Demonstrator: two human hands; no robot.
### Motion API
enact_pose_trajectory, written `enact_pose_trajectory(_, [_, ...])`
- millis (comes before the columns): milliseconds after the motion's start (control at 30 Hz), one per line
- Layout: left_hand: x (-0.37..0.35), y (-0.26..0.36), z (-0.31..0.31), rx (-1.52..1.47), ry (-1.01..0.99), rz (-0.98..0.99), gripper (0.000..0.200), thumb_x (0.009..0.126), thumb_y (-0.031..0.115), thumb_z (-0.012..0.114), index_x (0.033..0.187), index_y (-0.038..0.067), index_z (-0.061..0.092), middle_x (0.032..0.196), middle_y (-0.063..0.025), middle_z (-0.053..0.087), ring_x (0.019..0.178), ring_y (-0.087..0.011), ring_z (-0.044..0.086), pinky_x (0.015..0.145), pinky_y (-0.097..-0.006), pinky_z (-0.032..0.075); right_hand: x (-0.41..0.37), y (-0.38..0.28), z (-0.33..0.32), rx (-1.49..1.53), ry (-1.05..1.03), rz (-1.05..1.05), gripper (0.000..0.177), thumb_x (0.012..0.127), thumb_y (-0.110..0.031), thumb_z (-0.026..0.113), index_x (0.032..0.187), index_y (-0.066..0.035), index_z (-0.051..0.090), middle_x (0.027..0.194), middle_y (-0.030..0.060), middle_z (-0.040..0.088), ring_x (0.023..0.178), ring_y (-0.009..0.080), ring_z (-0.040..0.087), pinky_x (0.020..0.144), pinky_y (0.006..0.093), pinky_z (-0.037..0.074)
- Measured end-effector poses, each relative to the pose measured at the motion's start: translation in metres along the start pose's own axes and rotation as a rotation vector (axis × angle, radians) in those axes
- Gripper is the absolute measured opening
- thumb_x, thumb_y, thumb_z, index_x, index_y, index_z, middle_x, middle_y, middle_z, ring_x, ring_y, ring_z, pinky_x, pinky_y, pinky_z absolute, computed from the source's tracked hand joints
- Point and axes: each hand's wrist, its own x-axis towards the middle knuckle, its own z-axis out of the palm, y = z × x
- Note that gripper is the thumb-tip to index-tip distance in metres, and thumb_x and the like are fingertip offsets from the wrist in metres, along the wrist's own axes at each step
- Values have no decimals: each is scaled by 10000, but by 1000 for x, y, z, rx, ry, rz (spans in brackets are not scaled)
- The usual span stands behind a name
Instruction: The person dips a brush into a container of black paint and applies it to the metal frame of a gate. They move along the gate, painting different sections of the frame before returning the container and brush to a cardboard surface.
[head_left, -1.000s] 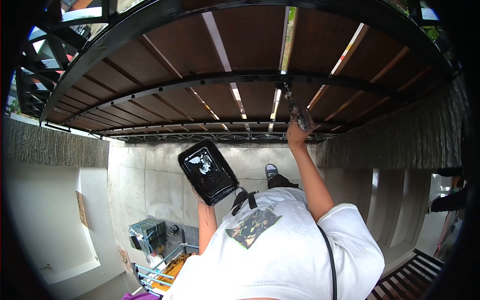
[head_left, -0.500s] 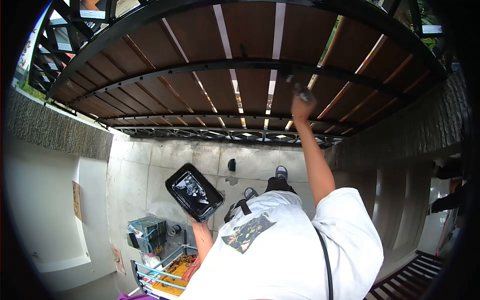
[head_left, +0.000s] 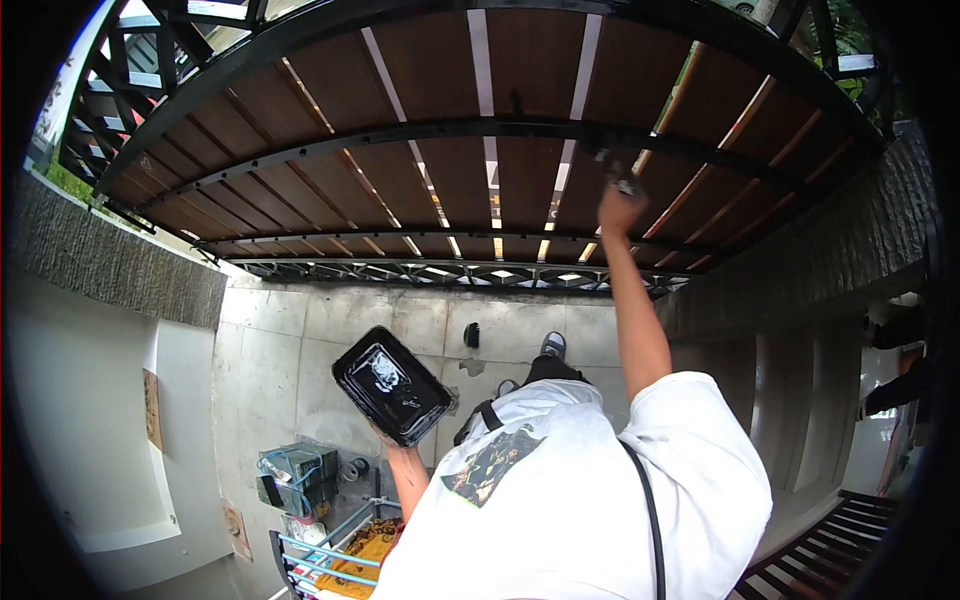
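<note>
Black tray [head_left: 392,385] sits lower now in the gripping left hand [head_left: 381,432], while the right hand [head_left: 620,207], fisted round a brush [head_left: 612,172], has moved further along the beam [head_left: 450,131].

The person wears a white graphic T-shirt [head_left: 590,520], black shoulder strap [head_left: 648,505] and grey sneakers [head_left: 553,345].

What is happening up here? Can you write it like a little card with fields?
Left hand: holds a black tray up from underneath
Right hand: raised overhead, gripping a brush
Brush tip: at the black metal beam
Tray inside: shiny black with pale patches
Overhead: brown wooden slats across black beams
Clothing: white shirt with a print
</note>
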Motion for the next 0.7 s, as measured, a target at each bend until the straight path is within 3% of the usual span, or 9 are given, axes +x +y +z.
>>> enact_pose_trajectory(167, [-9, 12, 12, 96, 4, 101, 613, 854, 483, 545, 1351, 146, 423, 1326, -83, 486, 1165, -296, 502, 945, -482, 463, 7, -1, -46, 88, 151, -86, 164, 856, -138, 648, 901, 18, 672, 687, 36, 633, 635, 63, 527, 576, 259, 443])
enact_pose_trajectory(267, [-3, 19, 0, -7, 44, 6, 633, 846, 505, 544, 1353, 147, 420, 1327, -87, 484, 1158, -299, 509, 945, -485, 464, -3, -3, -33, -106, 13, -121, 157, 852, -125, 649, 911, 18, 672, 710, 39, 645, 664, 65, 548, 608, 253, 454])
enact_pose_trajectory(333, [3, 20, 7, -5, 6, 34, 633, 850, 512, 535, 1353, 146, 418, 1324, -86, 487, 1146, -295, 519, 946, -487, 463, -18, -16, 1, 49, -167, 60, 206, 833, -173, 663, 925, 12, 674, 766, 147, 676, 704, 129, 625, 655, 287, 474])
enact_pose_trajectory(400, [11, 22, 4, -45, -86, 15, 635, 851, 514, 534, 1354, 145, 415, 1323, -86, 489, 1142, -296, 522, 945, -487, 464, -23, -22, 28, 120, -236, -51, 220, 825, -173, 673, 922, 25, 668, 763, 142, 675, 726, 123, 619, 662, 283, 472])
enact_pose_trajectory(433, [14, 24, 4, -127, -67, -11, 602, 855, 460, 545, 1336, 115, 436, 1294, -104, 515, 1152, -323, 512, 944, -521, 451, -21, 3, 41, -16, -243, -148, 233, 826, -181, 674, 909, 37, 662, 746, 139, 671, 748, 113, 610, 664, 280, 466])
enact_pose_trajectory(533, [22, 19, -1, 4, -35, 135, 586, 864, 455, 530, 1339, 126, 433, 1289, -97, 520, 1137, -319, 524, 922, -518, 469, -6, -25, 28, 16, -165, 63, 246, 833, -199, 670, 896, 39, 662, 735, 145, 668, 742, 153, 635, 666, 299, 474])
enact_pose_trajectory(567, [21, 17, -1, 132, -6, 173, 583, 870, 466, 517, 1339, 130, 434, 1281, -86, 526, 1121, -309, 536, 901, -512, 485, 2, 8, 24, -97, -92, -28, 236, 842, -204, 664, 865, 31, 665, 711, 122, 662, 684, 161, 628, 631, 306, 471])
enact_pose_trajectory(667, [10, 13, 3, 105, 28, 180, 582, 873, 470, 512, 1339, 130, 434, 1276, -82, 529, 1114, -299, 541, 889, -507, 492, 6, -6, -16, 0, -81, 82, 210, 834, -181, 673, 857, 28, 667, 699, 97, 659, 649, 148, 620, 600, 304, 468])
enact_pose_trajectory(700, [10, 9, 2, 174, 65, 237, 563, 880, 440, 514, 1341, 128, 431, 1279, -89, 524, 1106, -299, 547, 888, -505, 494, 6, -6, -24, -26, -47, -62, 195, 831, -161, 673, 859, 31, 667, 701, 91, 659, 656, 127, 617, 593, 297, 466])
